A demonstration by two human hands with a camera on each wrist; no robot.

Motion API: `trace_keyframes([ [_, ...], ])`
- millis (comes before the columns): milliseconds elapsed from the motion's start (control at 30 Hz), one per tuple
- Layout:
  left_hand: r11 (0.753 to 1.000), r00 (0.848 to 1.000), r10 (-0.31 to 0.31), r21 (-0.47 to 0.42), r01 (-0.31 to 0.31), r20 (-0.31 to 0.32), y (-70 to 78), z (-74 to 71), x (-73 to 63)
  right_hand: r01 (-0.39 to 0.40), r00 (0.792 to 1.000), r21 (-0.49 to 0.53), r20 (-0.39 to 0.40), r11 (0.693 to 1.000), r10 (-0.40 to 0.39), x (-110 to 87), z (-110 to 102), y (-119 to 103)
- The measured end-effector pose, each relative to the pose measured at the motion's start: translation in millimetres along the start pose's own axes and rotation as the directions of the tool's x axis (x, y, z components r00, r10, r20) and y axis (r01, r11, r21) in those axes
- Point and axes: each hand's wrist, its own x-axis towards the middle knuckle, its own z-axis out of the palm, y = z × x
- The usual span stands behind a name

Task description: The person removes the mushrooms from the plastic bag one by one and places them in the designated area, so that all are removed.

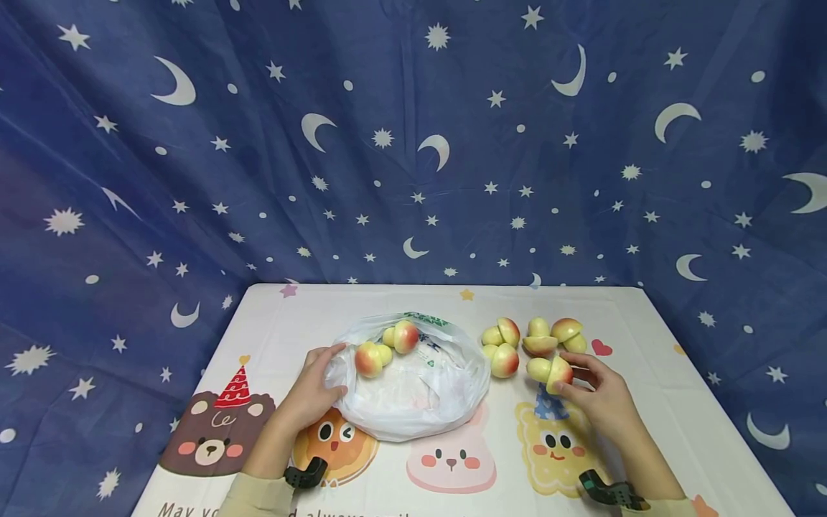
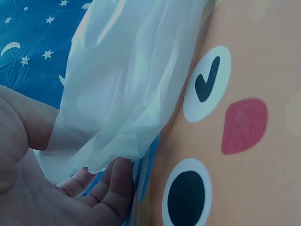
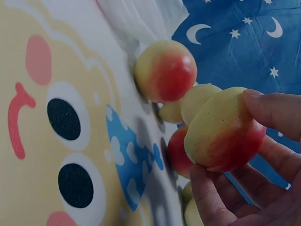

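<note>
A white plastic bag (image 1: 413, 402) lies spread with its mouth up on the table, two toy mushrooms with yellow stems and red-yellow caps in it: one at the left (image 1: 370, 359), one further back (image 1: 405, 336). At the bag's left edge, my left hand (image 1: 314, 385) holds the plastic between thumb and fingers; the left wrist view shows the bag's side (image 2: 122, 94) between them. My right hand (image 1: 601, 395) grips another toy mushroom (image 3: 225, 132) by its cap, stem pointing left. This one (image 1: 552, 372) is just in front of several similar mushrooms (image 1: 539, 337) right of the bag.
The white tablecloth (image 1: 665, 402) bears printed cartoon figures, among them a bear (image 1: 213, 438) and a biscuit (image 1: 558, 452). A dark blue curtain (image 1: 413, 215) with moons and stars hangs behind the table's back edge.
</note>
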Motion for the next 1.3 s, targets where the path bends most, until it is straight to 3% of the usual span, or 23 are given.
trace_keyframes([
  [733, 1.000, 1.000, 0.001, -0.001, -0.001, -0.009, -1.9, 0.4, 0.4, -0.096, 0.993, -0.089, 0.053, 0.991, 0.101, 13.6, 12, 14],
  [1300, 1.000, 1.000, -0.003, 0.000, 0.003, 0.001, 0.7, -1.6, 0.3, -0.124, 0.991, -0.121, 0.039, 0.985, 0.130, 17.1, 16, 20],
])
